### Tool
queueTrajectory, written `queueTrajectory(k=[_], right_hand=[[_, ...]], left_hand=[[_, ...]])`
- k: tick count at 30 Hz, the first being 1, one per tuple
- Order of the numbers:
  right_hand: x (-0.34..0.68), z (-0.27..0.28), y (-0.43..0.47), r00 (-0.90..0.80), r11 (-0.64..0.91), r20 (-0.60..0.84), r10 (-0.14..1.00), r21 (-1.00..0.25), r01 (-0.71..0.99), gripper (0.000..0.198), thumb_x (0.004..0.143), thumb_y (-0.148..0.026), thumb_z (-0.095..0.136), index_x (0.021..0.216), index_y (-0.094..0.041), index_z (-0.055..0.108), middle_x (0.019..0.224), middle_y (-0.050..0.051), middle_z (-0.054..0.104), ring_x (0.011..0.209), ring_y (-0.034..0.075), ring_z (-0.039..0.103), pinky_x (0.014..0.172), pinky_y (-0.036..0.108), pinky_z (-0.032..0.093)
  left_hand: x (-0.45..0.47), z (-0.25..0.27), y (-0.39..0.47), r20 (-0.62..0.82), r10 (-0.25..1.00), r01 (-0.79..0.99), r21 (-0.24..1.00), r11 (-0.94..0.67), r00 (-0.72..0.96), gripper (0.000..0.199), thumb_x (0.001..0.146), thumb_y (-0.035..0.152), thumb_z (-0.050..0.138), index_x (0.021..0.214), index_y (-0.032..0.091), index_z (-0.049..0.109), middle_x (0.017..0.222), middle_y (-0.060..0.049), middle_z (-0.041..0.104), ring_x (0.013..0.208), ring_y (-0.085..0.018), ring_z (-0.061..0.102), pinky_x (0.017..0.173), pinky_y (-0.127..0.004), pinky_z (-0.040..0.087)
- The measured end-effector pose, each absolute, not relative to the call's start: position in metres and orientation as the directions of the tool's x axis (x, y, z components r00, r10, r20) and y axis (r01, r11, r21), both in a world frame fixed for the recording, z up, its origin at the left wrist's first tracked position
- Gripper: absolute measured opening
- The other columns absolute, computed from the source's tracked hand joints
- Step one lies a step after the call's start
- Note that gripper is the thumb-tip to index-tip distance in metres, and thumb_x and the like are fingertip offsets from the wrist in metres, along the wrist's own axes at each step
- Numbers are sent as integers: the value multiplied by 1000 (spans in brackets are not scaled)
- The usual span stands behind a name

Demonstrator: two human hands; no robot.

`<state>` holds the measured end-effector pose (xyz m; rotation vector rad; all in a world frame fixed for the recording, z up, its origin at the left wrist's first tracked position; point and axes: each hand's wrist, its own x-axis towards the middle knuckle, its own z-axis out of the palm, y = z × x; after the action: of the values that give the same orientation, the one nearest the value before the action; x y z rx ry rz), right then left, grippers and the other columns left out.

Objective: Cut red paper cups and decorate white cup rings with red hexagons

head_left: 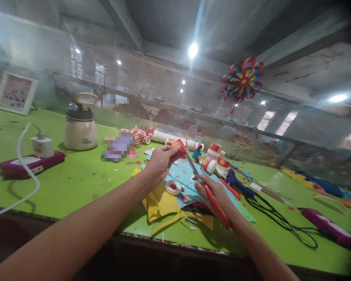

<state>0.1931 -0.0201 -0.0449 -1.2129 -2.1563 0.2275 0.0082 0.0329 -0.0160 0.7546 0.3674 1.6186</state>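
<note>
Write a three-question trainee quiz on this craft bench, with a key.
1. True or false: the right hand holds the red-handled scissors.
2. What does the left hand pinch? A) a red and yellow paper piece B) the tape roll C) the blue glue gun
3. Fill in: the paper pinwheel hangs on the ____ screen behind the green table.

Key: 1 true. 2 A: the red and yellow paper piece; the tape roll and the glue gun lie on the table. 3 mesh.
</note>
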Motion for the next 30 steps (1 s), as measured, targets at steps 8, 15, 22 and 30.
queueTrajectory(k=[8, 15, 22, 30], right_hand=[[192, -45, -21, -352, 541, 439, 827, -452, 709, 39, 92, -48, 41, 101, -15, 60, 85, 7, 66, 74, 20, 59, 65, 29, 45], [193, -45, -21, -355, 544, 439, 825, -452, 707, 36, 91, -47, 42, 98, -17, 60, 86, 6, 67, 80, 21, 61, 66, 29, 46], [192, -45, -21, -361, 557, 451, 816, -447, 700, 34, 91, -46, 42, 91, -18, 61, 84, 5, 67, 75, 19, 61, 65, 27, 47], [191, -43, -22, -365, 563, 459, 810, -436, 702, 34, 91, -46, 42, 88, -18, 61, 73, 2, 60, 63, 16, 55, 59, 26, 43]], left_hand=[[8, -17, 34, 263, 964, -753, 627, -199, -36, 19, 73, -1, 65, 56, 9, 62, 60, -4, 65, 61, -12, 63, 82, -31, 52], [8, -16, 33, 256, 966, -749, 633, -194, -33, 21, 75, -2, 61, 56, 8, 62, 58, -5, 65, 59, -12, 63, 81, -32, 53], [8, -15, 33, 261, 965, -747, 635, -196, -32, 20, 74, -1, 64, 56, 9, 62, 60, -5, 66, 61, -13, 64, 81, -35, 52], [8, -16, 33, 267, 963, -746, 634, -204, -36, 21, 75, -2, 61, 57, 8, 61, 61, -6, 65, 61, -13, 64, 80, -33, 52]])
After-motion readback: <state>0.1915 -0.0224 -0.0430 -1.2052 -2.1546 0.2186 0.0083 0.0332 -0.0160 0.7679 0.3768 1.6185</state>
